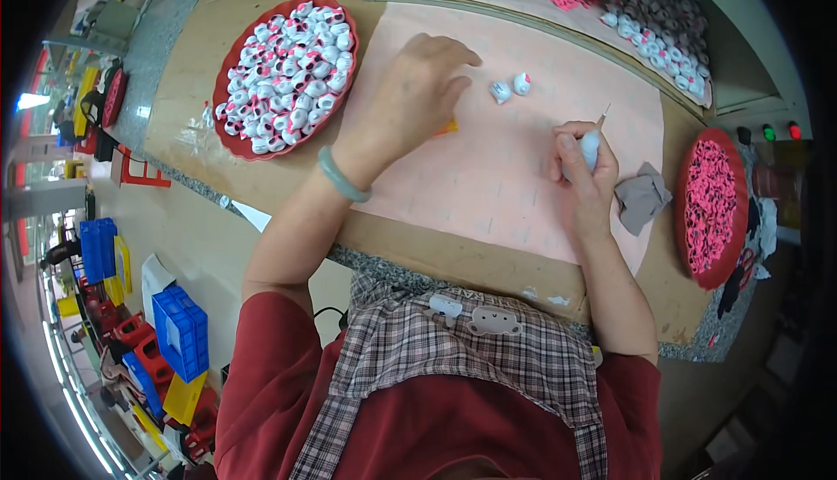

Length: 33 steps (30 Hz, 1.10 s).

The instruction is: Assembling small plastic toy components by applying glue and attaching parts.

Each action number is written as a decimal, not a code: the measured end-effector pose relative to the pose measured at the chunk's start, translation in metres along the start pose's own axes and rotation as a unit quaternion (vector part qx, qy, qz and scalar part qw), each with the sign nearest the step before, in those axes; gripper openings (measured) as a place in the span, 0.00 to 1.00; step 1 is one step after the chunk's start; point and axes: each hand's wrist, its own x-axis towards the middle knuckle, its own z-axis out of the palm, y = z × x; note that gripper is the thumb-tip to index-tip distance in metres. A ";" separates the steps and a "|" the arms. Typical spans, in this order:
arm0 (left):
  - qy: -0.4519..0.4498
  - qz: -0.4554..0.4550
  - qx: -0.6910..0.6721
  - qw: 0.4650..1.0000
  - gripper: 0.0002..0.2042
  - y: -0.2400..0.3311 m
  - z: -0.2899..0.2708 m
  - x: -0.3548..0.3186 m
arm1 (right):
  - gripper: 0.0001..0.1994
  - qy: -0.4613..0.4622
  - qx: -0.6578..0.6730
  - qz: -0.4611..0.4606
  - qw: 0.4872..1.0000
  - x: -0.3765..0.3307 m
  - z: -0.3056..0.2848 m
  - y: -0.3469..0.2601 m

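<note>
Two small white figurines (511, 88) lay mid-table on the pink mat (488, 175), just beyond my left hand (418, 88), its fingers loosely curled, gripping nothing I could see. My right hand (582, 170) clasped a thin brush (593, 142) near the grey rag (643, 197).

A mat (488, 175) lay on the table (261, 9). Two small figures (510, 88) stood on the mat between the left hand (418, 88) and the right hand (584, 170). A tray of figures (283, 74) sat left of the mat, a cloth (641, 197) and another tray (711, 205) right
</note>
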 end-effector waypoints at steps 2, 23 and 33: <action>-0.021 0.030 -0.019 0.999 0.12 0.004 0.020 0.004 | 0.07 -0.002 0.004 0.002 1.000 -0.001 -0.002 -0.001; -0.114 -0.329 -0.700 0.623 0.13 0.036 0.023 -0.005 | 0.13 -0.056 0.084 -0.002 0.995 0.003 -0.008 -0.018; -0.116 -0.304 -0.767 0.552 0.14 0.038 0.030 -0.014 | 0.15 0.006 0.012 -0.037 0.999 0.008 -0.018 -0.027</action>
